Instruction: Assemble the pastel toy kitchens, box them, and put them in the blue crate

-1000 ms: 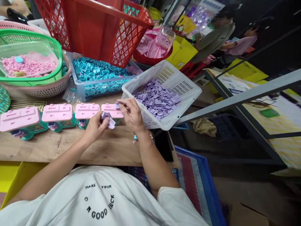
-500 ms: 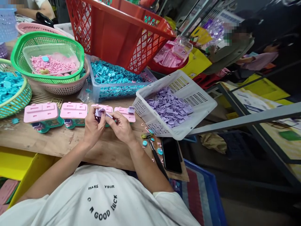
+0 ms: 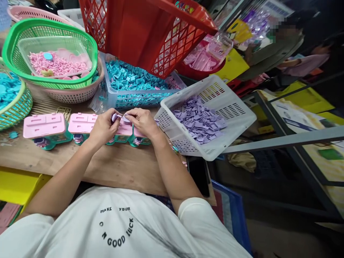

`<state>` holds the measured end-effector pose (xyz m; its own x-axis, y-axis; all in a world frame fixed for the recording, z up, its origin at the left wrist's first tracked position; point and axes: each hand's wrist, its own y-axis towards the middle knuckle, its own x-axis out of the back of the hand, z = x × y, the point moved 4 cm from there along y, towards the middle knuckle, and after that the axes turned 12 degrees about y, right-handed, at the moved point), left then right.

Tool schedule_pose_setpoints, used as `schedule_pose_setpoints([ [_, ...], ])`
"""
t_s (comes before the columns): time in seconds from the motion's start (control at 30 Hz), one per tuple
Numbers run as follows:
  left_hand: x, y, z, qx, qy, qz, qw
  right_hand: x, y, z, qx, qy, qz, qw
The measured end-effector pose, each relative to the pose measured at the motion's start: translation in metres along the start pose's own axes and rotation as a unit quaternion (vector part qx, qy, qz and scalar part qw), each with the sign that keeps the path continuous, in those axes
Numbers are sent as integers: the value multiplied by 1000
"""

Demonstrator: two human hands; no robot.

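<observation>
My left hand [image 3: 102, 126] is closed around several small lilac plastic pieces [image 3: 115, 116]. My right hand [image 3: 142, 121] pinches one lilac piece at its fingertips, right beside the left hand. Both hands hover over the third pink-topped toy block [image 3: 124, 129] in a row on the wooden table [image 3: 118, 168]. Two more such blocks, one [image 3: 44, 126] at the left and another [image 3: 80, 123] beside it, stand to the left, each with a teal base. A white basket [image 3: 215, 143] holding many lilac pieces [image 3: 199, 120] sits just right of my hands.
Behind the row stand a clear bin of teal pieces [image 3: 134, 80], a green basket [image 3: 53, 80] with a tub of pink pieces, a teal-filled basket [image 3: 12, 95] and a tilted red basket [image 3: 150, 32]. A black phone [image 3: 197, 173] lies at the table's right edge. Another person sits far right.
My hands have moved up from the table's front onto the row of pink blocks, right hand now pinching a lilac piece. The view has shifted slightly.
</observation>
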<state>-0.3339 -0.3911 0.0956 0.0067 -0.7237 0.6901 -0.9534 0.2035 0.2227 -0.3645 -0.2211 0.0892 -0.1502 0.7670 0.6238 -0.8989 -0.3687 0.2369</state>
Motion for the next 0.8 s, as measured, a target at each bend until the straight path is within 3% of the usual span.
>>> schedule_pose_setpoints([
  [0.17, -4, -4, -1, -54, 103, 17, 993, -4, -7, 1, 48, -72, -2, 996],
  [0.4, -14, -6, -14, -85, 287, 77, 951, -16, -15, -7, 26, -82, -61, 994],
  [0.53, -10, -11, -17, -99, 239, 53, 965, -16, -18, -8, 37, -69, -76, 994],
  [0.67, 0, -31, -7, -47, 156, -3, 987, -11, -36, 25, 86, -21, -121, 989],
  [0.8, 7, -52, 0, -4, 75, 5, 997, -27, -50, 64, 129, 123, -13, 984],
])
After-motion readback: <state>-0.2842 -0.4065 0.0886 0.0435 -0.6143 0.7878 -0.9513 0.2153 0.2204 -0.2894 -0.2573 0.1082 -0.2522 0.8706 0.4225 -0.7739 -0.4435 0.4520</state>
